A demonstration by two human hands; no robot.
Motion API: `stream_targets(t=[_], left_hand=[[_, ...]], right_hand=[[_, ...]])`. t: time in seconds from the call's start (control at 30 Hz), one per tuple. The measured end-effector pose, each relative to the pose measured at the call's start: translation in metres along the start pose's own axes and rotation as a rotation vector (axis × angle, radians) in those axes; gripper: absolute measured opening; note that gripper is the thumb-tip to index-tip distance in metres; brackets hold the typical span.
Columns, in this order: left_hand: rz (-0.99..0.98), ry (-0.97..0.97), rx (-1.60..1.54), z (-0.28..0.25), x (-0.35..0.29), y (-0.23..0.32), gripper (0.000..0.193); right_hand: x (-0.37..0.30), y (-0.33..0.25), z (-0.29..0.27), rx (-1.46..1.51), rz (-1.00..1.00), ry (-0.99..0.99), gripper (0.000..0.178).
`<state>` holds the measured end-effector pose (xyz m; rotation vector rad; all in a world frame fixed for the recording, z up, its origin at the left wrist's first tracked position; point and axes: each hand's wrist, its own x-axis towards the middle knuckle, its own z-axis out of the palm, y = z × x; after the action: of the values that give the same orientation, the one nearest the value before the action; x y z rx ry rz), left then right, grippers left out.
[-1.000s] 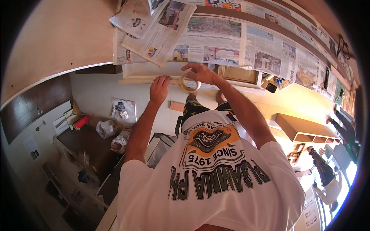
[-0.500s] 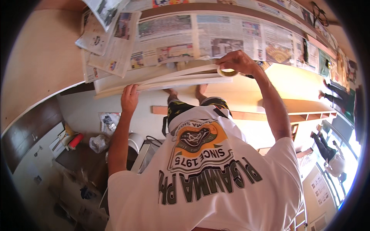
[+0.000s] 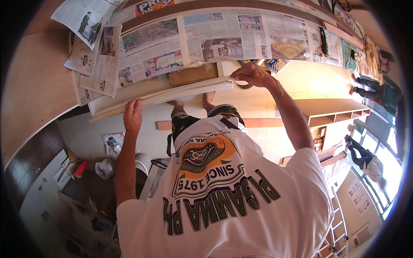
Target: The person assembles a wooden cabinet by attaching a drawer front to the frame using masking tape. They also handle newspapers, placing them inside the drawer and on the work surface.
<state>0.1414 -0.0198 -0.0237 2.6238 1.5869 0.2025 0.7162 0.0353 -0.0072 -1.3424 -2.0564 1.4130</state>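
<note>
My right hand (image 3: 254, 76) is closed on a roll of masking tape (image 3: 244, 85), its fingers over the top of the ring. A long pale strip of masking tape (image 3: 189, 89) runs from the roll leftward to my left hand (image 3: 133, 116). The fingertips of that hand are together on the strip, against the edge of a long white board (image 3: 101, 105). Sheets of newspaper (image 3: 150, 43), joined with tape, cover the surface just beyond the strip. How firmly the left fingers pinch the strip is hard to see.
Loose newspaper sheets (image 3: 101, 60) overlap at the upper left, beside a bare wooden panel (image 3: 36, 81). A wooden shelf unit (image 3: 335, 112) stands at the right, near a ladder (image 3: 339, 223). Two other people are farther off at the right. A red cylinder (image 3: 80, 168) lies lower left.
The strip now runs closer along the board, where before it slanted away from it. My right hand still holds the roll. The whole view has shifted, with the newspaper appearing farther left.
</note>
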Motion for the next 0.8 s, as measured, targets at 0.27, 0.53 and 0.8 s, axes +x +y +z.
stream_targets(t=[0.27,0.53,0.8], left_hand=[[0.004,0.007,-0.072,0.007,0.024,0.064,0.055],[0.095,0.043,-0.151,0.037,0.071,0.156,0.055],[0.226,0.018,-0.301,0.071,0.137,0.274,0.038]], right_hand=[[-0.007,0.013,0.009,-0.045,-0.013,-0.050,0.022],[-0.006,0.035,0.024,0.114,0.039,-0.069,0.026],[-0.020,0.032,0.024,0.185,0.156,-0.038,0.029]])
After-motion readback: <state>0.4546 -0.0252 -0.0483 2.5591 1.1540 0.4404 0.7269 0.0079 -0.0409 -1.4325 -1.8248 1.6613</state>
